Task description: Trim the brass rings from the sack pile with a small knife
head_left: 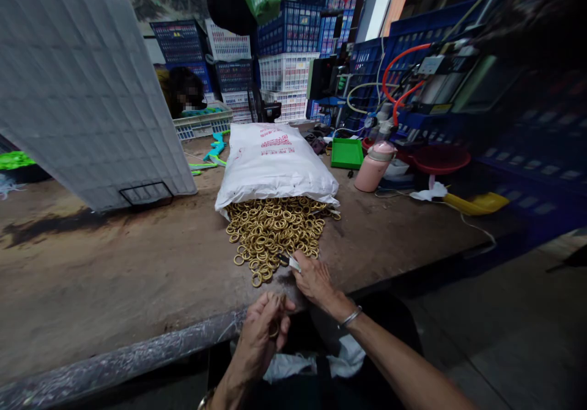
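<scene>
A pile of gold-coloured rings (270, 233) spills from the mouth of a white printed sack (279, 159) onto the table. At the table's front edge, my left hand (266, 324) has its fingers curled around a gold ring (274, 329), part of which is hidden. My right hand (316, 280), just right of the pile's near end, grips a small tool with a white body and a black tip (288, 261). That tip points left, over the nearest rings. What kind of tool it is cannot be made out.
A tall white ribbed panel (92, 92) stands at the left. Right of the sack are a green tray (347, 153), a pink bottle (375, 167) and a red dish (441, 158). Stacked crates (288, 71) line the back. Another person (181, 91) is behind the panel.
</scene>
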Demonstrator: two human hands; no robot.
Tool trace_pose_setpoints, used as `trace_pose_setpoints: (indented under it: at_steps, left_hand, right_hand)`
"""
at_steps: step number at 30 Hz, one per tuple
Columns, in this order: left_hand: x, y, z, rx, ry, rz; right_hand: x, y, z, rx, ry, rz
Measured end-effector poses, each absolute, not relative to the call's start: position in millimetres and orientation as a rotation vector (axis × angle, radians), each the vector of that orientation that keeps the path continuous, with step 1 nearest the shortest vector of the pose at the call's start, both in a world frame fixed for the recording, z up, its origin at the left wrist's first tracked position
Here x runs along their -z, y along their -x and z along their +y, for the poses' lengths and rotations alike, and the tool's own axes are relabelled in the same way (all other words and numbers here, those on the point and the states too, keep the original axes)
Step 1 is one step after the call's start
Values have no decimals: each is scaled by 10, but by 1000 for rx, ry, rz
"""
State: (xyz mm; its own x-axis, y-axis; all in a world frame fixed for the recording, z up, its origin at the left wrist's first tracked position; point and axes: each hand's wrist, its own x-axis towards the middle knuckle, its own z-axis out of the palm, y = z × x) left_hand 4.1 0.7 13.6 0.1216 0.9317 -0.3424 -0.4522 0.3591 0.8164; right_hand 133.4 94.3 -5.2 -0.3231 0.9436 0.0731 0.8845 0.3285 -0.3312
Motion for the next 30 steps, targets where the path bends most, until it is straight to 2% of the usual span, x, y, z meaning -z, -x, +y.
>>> trace_pose_setpoints:
  at_steps: [8, 12, 16, 24, 30]
  left_hand:
    - [-158, 77, 59, -1136, -324, 834]
    - [-99, 119, 96, -1161, -219, 820]
    - [-49, 115, 141, -1257, -326, 915]
    - [-27, 100, 192, -1352, -966, 1279]
    - [-41, 127, 196, -1276, -1249, 1237]
  right_hand:
    - [53, -1163, 959, -288, 1679, -2337]
    - [47, -1208, 978, -406, 1617, -2268]
    - [-14, -1270, 964, -770, 1468, -2073]
    - [-45, -1296, 809, -1605, 1394, -1660]
    - [-79, -1280, 729, -1947, 1420, -1423]
